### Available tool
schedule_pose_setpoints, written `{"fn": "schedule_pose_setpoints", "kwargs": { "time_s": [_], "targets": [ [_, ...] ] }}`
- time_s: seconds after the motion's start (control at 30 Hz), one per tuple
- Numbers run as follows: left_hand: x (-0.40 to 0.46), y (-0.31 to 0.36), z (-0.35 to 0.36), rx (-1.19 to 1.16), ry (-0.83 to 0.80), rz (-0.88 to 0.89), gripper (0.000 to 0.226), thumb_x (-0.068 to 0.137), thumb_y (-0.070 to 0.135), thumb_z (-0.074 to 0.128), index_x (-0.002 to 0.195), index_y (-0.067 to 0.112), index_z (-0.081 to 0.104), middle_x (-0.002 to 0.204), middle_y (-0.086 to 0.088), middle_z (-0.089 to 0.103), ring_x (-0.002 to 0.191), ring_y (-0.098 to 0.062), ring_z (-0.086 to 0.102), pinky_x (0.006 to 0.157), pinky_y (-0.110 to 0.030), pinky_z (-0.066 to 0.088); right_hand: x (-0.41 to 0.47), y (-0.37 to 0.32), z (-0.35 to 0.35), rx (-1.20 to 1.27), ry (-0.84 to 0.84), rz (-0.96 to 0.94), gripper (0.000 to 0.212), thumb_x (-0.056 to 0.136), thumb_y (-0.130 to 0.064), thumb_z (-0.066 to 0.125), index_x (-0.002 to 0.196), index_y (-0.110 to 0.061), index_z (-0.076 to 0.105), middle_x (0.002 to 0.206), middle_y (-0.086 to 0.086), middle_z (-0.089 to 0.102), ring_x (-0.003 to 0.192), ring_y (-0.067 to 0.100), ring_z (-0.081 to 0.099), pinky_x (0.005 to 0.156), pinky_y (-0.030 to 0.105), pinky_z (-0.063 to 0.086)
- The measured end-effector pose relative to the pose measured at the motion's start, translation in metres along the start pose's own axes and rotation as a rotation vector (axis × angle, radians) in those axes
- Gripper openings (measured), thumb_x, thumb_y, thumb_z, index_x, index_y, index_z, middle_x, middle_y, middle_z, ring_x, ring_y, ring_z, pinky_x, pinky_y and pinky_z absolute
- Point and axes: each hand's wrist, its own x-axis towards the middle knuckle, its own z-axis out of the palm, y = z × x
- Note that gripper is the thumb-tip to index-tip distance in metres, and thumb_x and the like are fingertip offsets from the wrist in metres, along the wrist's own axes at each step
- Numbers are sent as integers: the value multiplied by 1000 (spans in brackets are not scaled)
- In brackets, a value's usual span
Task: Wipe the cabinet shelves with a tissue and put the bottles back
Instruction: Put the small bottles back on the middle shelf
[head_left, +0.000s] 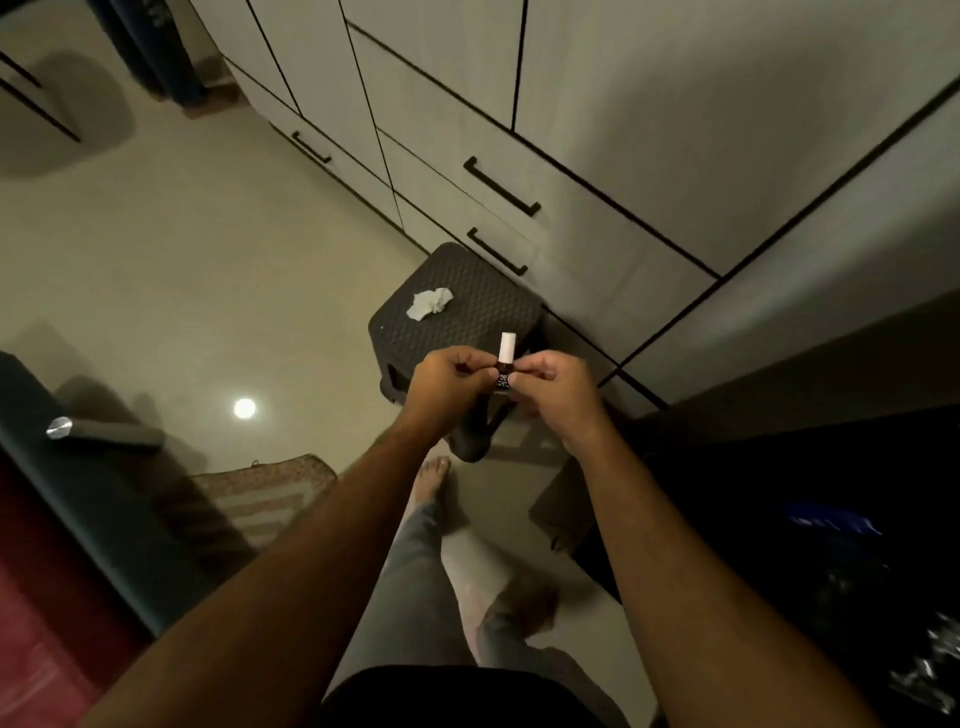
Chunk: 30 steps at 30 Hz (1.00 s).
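Observation:
A small dark bottle (504, 364) with a tall white cap is held upright in front of me, above a dark stool (467, 322). My left hand (449, 382) pinches its dark body from the left and my right hand (553, 387) pinches it from the right. A crumpled white tissue (428, 303) lies on the stool's textured top, beyond my hands. The pale cabinet (545, 156) with black bar handles stands behind the stool, its drawers and doors closed. An open dark compartment (805, 493) is at the right; its shelves are too dark to make out.
My legs and bare feet (434, 473) stand on the glossy floor just before the stool. A patterned mat (265, 493) lies at the lower left beside a dark bed edge (104, 499). A cardboard box (561, 512) sits on the floor at the right.

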Motion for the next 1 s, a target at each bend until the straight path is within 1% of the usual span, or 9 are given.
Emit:
{"fn": "schedule_pose_setpoints", "kwargs": {
  "time_s": [0.13,0.27,0.4,0.5,0.57,0.67,0.8,0.93,1.0],
  "targets": [
    [72,-29,-12,6,-46,-79,17,93,16,63,87,32,66,89,12,68,75,5,64,60,-8,49,70,12,26,-28,27,106,17,87,-8,68,103,-13,66,96,7,73,84,17,72,65,27,55],
    [148,-62,-16,38,-130,-149,17,94,15,60,104,23,71,96,12,65,91,-3,62,83,-22,51,142,29,49,-23,62,214,15,89,-9,66,103,-14,66,95,3,72,84,14,71,67,30,59],
    [214,-97,-12,82,-167,-187,21,93,12,60,108,22,72,94,15,64,87,-1,59,84,-21,48,207,56,71,-8,119,281,18,90,-6,64,108,-7,66,98,8,72,81,16,69,61,28,55],
    [254,-124,-5,101,-189,-216,23,92,10,62,109,22,72,95,14,67,77,7,61,69,-8,46,245,82,83,-14,138,303,17,90,-7,64,107,-8,66,97,7,72,78,11,68,58,24,54],
    [275,-143,1,100,-196,-237,24,92,9,61,110,21,71,90,18,63,71,10,60,60,-5,45,266,100,92,-26,147,320,15,91,-8,63,105,-10,66,97,6,72,78,12,69,61,27,57],
    [297,-167,10,85,-213,-276,28,93,7,59,116,19,69,99,10,64,78,2,60,66,-10,47,289,123,102,-63,160,337,16,92,-8,61,106,-11,67,100,6,72,83,14,69,66,29,57],
    [316,-184,20,68,-213,-309,30,94,4,56,119,16,68,113,1,66,90,-8,63,85,-25,55,310,141,109,-192,205,333,18,90,-11,64,108,-9,68,99,6,73,85,16,70,79,39,59],
    [320,-181,19,125,-217,-232,28,95,8,55,119,16,68,112,6,64,87,-5,60,79,-19,51,317,142,110,-289,245,311,17,89,-12,66,106,-12,70,97,4,73,86,15,70,79,41,59],
    [317,-177,15,183,-230,-187,25,96,13,56,118,16,68,113,4,66,91,-7,62,83,-21,52,315,139,110,-321,237,313,16,88,-12,67,104,-12,70,97,3,73,86,15,69,80,41,59]
  ]
}}
